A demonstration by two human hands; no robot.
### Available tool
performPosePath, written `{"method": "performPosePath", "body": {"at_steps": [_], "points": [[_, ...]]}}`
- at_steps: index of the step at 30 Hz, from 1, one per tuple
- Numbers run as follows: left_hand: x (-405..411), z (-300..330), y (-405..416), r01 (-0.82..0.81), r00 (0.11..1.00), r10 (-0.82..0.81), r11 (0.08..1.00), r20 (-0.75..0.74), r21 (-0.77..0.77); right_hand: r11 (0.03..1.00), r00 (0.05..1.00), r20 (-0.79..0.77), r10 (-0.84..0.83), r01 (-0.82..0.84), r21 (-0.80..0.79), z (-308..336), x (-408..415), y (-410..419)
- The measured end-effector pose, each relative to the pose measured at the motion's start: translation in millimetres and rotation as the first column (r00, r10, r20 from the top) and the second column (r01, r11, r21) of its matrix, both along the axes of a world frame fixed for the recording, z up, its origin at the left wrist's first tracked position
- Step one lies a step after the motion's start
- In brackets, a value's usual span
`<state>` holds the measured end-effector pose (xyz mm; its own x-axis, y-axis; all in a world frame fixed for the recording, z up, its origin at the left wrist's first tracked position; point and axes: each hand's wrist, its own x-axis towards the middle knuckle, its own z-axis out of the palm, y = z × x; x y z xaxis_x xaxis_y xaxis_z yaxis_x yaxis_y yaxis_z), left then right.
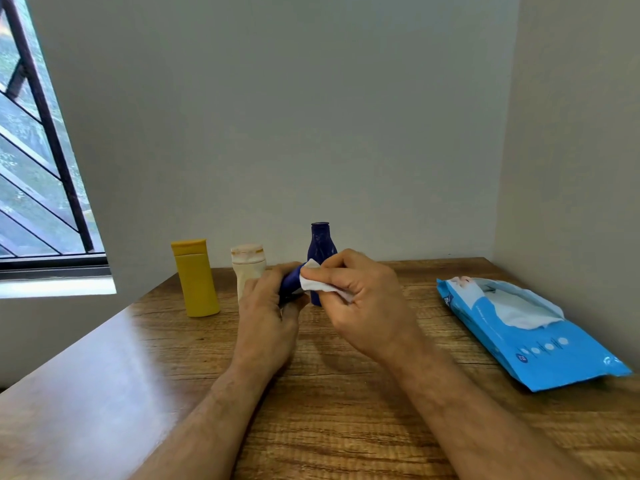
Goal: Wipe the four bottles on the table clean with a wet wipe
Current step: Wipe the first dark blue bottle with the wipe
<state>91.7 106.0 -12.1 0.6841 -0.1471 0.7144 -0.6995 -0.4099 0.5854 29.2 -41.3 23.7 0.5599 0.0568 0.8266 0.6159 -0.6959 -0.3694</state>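
Note:
My left hand (268, 306) grips a small dark blue bottle (291, 279) lying sideways above the table, mostly hidden by my fingers. My right hand (360, 299) pinches a white wet wipe (317, 284) against that bottle's end. Behind my hands stand three other bottles: a yellow bottle (195, 277) at the left, a cream bottle (247, 263) beside it, and a taller dark blue bottle (321, 242) partly hidden behind my right hand.
A blue pack of wet wipes (526, 341) lies open on the right of the wooden table (329, 410), a wipe sticking out of its flap. Walls close the back and right sides. A barred window (34, 168) is at the left.

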Motion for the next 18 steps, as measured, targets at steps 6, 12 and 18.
{"method": "performPosePath", "body": {"at_steps": [6, 12, 18], "points": [[-2.6, 1.5, -2.4, 0.017, 1.000, -0.018, 0.998, -0.007, -0.062, 0.995, 0.992, 0.079, -0.096, 0.093, 0.042, 1.2, 0.9, -3.4], [-3.8, 1.7, -3.3, 0.021, 1.000, -0.022, 0.998, -0.007, -0.065, 0.994, 0.994, 0.072, -0.083, 0.078, 0.074, 1.5, -0.4, -4.7], [-3.3, 0.6, -1.5, -0.004, 1.000, 0.005, 0.999, 0.009, -0.043, 0.997, 0.995, 0.089, -0.042, 0.047, -0.058, 0.3, -3.3, 1.1]]}}
